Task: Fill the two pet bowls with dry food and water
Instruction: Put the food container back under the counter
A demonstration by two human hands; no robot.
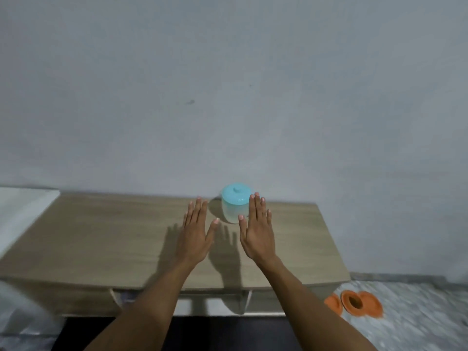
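Note:
A small pale container with a turquoise knobbed lid (234, 204) stands near the back edge of a wooden cabinet top (114, 239), close to the wall. My left hand (195, 233) hovers flat over the top, just left of the container, holding nothing. My right hand (257, 229) is stretched out flat too, its fingers overlapping the container's right side in view; I cannot tell whether they touch it. Two orange pet bowls (361, 302) sit on the floor at the lower right, past the cabinet's corner; the middle one shows a dark inside.
A grey wall rises behind the cabinet. A white surface (22, 211) adjoins the cabinet at the left. Speckled grey floor (417, 320) spreads at the lower right. Open shelf compartments show below the cabinet's front edge.

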